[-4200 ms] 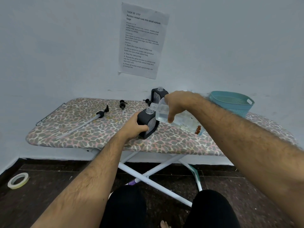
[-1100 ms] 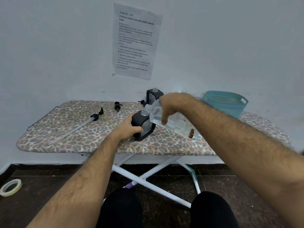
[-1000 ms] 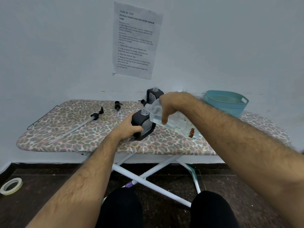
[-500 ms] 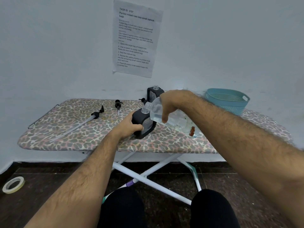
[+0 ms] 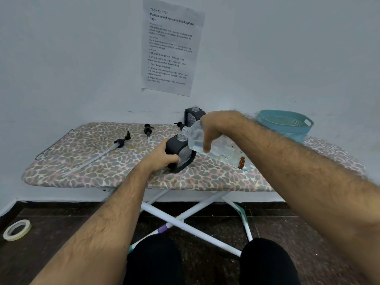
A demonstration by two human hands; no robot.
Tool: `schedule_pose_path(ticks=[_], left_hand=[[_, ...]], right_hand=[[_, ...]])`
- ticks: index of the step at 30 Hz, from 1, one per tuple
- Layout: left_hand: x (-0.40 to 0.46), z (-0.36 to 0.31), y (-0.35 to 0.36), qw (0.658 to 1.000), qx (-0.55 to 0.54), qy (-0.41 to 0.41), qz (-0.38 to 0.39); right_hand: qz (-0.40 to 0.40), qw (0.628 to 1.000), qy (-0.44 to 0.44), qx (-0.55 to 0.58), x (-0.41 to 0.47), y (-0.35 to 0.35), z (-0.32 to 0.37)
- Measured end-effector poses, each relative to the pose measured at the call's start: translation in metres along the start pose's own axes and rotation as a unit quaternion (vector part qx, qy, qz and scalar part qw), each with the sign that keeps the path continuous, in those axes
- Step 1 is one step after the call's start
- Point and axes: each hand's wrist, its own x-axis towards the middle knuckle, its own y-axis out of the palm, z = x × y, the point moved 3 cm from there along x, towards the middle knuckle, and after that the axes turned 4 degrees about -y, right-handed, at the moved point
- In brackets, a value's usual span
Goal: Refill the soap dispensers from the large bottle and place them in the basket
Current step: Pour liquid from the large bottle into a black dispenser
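My left hand point(image 5: 162, 156) grips a black soap dispenser point(image 5: 183, 154) standing on the ironing board point(image 5: 92, 161), its clear neck uncapped. My right hand point(image 5: 213, 130) holds the large clear bottle point(image 5: 218, 148) tilted, its open mouth just above and beside the dispenser's neck. A second black dispenser point(image 5: 192, 116) stands uncapped behind, near the wall. The teal basket point(image 5: 285, 124) sits at the board's far right. A long pump with its tube point(image 5: 102, 152) and a short black pump head point(image 5: 148, 129) lie to the left; another pump head point(image 5: 180, 125) lies by the rear dispenser.
A printed sheet point(image 5: 170, 46) hangs on the wall above the board. White crossed legs point(image 5: 185, 221) stand under the board. A tape roll point(image 5: 17, 230) lies on the dark floor at the left. My knees point(image 5: 156, 262) are at the bottom edge.
Both hands keep their hold. The bottle's mouth has lifted slightly away from the dispenser's neck. The view has shifted a little.
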Motion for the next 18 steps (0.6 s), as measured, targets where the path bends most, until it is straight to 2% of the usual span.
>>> schedule_pose_path(ticks=[18], left_hand=[[0.001,0.0004,0.0004,1.0,-0.013,-0.004,0.004]], right_hand=[[0.014,1.0,0.002,-0.006,-0.0041,-0.0029,0.0044]])
